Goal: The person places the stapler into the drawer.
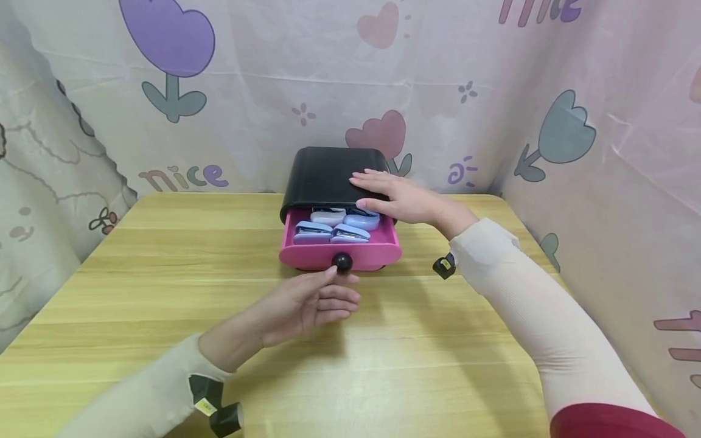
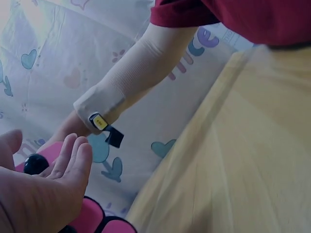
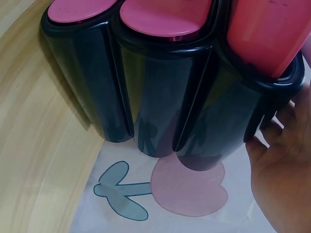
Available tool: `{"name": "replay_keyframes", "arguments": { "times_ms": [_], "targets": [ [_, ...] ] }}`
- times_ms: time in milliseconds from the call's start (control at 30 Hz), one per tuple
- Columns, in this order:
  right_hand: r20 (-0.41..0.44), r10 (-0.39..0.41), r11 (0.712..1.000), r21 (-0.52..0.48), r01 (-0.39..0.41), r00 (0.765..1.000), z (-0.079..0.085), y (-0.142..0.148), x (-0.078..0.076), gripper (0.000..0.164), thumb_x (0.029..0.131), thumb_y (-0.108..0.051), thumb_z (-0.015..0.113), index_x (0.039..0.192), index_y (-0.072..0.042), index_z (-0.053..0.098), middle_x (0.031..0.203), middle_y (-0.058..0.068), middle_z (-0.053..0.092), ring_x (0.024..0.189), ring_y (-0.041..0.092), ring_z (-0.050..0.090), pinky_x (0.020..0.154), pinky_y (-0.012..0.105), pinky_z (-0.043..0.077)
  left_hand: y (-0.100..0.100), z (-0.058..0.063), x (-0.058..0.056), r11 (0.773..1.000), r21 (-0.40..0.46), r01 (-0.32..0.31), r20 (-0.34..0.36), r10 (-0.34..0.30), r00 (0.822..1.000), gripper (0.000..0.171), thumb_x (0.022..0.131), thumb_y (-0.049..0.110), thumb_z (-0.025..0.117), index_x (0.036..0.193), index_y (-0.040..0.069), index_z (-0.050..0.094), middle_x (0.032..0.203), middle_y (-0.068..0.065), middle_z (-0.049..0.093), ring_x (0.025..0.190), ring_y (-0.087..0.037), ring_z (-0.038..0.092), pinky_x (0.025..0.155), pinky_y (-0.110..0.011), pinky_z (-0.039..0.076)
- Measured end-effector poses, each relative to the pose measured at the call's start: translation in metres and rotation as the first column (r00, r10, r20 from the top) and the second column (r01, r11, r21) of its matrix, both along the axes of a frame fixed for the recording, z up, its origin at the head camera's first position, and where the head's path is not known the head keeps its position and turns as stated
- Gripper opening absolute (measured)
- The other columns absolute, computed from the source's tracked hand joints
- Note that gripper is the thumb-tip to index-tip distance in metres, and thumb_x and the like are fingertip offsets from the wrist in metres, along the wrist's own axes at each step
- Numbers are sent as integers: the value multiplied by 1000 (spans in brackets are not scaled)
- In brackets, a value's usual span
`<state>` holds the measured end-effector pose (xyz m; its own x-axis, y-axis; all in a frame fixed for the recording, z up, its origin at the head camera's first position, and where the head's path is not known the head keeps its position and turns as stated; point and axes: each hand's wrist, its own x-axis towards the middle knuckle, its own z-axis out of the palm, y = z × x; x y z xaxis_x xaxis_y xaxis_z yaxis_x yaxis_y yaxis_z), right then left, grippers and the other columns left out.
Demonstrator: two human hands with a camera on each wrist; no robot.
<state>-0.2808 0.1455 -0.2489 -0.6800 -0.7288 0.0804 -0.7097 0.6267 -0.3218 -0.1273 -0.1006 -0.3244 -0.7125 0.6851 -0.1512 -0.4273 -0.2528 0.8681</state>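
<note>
A black drawer unit (image 1: 336, 173) with pink drawers stands on the table. Its top pink drawer (image 1: 306, 252) is pulled out, and several small staplers (image 1: 350, 233), light blue and white, lie inside. At the drawer's round black knob (image 1: 342, 262) is my left hand (image 1: 303, 307), its thumb tip by the knob and its fingers fairly straight below it. In the left wrist view the knob (image 2: 36, 164) shows between thumb and fingers. My right hand (image 1: 402, 198) rests flat on the unit's top, fingers extended; the right wrist view shows it along the black casing (image 3: 165, 92).
The wooden table (image 1: 164, 267) spreads around the unit. A patterned curtain (image 1: 263, 115) hangs behind it and at both sides. Two lower pink drawers (image 3: 165, 17) sit pushed in. Small black devices (image 1: 445, 266) are strapped at both wrists.
</note>
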Motion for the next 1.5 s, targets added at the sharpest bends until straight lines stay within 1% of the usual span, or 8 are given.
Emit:
{"name": "replay_keyframes", "arguments": {
  "times_ms": [133,233,400,633,833,1067,1333,1500],
  "targets": [
    [-3,-6,1000,-5,6,1000,0,0,1,62,98,-54,47,152,-26,37,157,-11,28,147,9,12,119,42,13,6,-1,0,996,94,-4,70,-2,998,63,101,42,53,139,-7,43,115,-16,66,110,-30,64,102,-41,45],
    [1,-9,1000,-8,9,1000,0,-1,2,62,98,-55,47,152,-26,37,157,-11,28,147,9,11,119,43,12,10,-1,0,990,138,-27,113,12,994,60,100,44,53,136,-4,48,113,-15,67,108,-28,65,102,-40,45],
    [2,-9,1000,-12,9,1000,0,-1,3,62,98,-55,47,152,-27,37,157,-11,28,147,9,11,119,43,12,16,-1,0,983,165,-82,149,57,987,57,101,44,50,134,-2,50,111,-16,68,107,-28,66,103,-40,44],
    [-3,-13,1000,-12,13,1000,0,0,2,61,98,-54,47,152,-27,37,157,-11,28,147,10,12,119,43,12,23,0,-1,967,190,-167,199,128,972,55,101,44,49,132,-2,52,109,-15,68,106,-26,66,105,-40,42],
    [-4,-8,1000,-15,8,1000,0,0,2,61,99,-53,47,152,-26,37,157,-11,28,148,12,12,119,43,12,27,1,-2,956,221,-193,215,146,966,54,103,42,47,130,-4,51,109,-16,67,105,-24,66,105,-38,42],
    [-1,0,1000,-19,0,1000,2,-1,2,61,99,-52,48,152,-25,37,157,-9,29,148,12,12,119,42,12,30,1,-7,952,210,-223,207,179,962,55,103,42,46,132,-5,50,108,-15,67,105,-24,66,105,-38,42],
    [8,7,1000,-16,-6,1000,1,-1,3,61,100,-51,48,153,-24,36,158,-8,28,148,13,11,120,42,10,33,0,-19,943,217,-251,184,213,959,57,103,42,45,133,-6,47,109,-14,67,105,-24,66,105,-37,42],
    [7,11,1000,-22,-10,1000,1,-2,3,60,100,-49,47,153,-22,36,158,-7,28,148,13,11,120,42,10,34,-1,-28,933,228,-278,187,238,953,54,104,42,44,130,-5,49,105,-13,68,102,-22,67,103,-36,44]
  ]
}}
